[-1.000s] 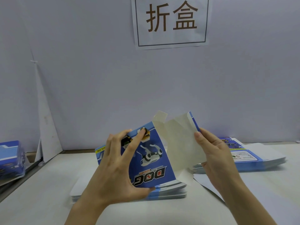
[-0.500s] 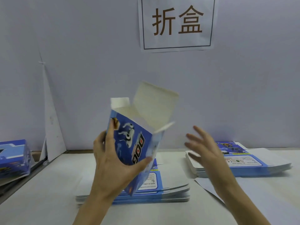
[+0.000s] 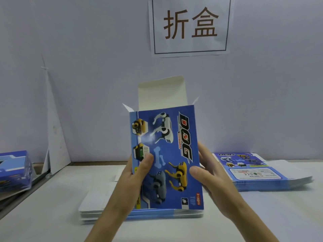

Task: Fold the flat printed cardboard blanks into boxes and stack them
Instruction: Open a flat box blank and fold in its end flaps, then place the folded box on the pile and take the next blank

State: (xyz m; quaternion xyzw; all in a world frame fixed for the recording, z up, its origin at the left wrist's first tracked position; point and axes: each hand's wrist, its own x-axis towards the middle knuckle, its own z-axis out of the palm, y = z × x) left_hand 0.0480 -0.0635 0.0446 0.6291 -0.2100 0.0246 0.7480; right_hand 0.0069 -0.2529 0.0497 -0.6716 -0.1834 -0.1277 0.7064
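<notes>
Head view: I hold the blue printed box (image 3: pixel 166 154) upright in both hands, over the table (image 3: pixel 52 215).

My left hand (image 3: pixel 134 177) grips the box's left edge with the thumb pressed on the printed front. My right hand (image 3: pixel 208 173) grips the right edge, thumb on the front and fingers curled round behind. The top flap stands open with its white inside showing, and two small side flaps splay outward. Just beneath the box lies a stack of flat blanks (image 3: pixel 94 208); I cannot tell whether the box's lower edge touches it. A second stack (image 3: pixel 262 172) lies to the right, apart from the first. Folded boxes (image 3: pixel 14 170) sit at the far left edge. A white sheet (image 3: pixel 54 137) leans against the wall (image 3: pixel 87 67), where a sign (image 3: pixel 190 25) hangs.
</notes>
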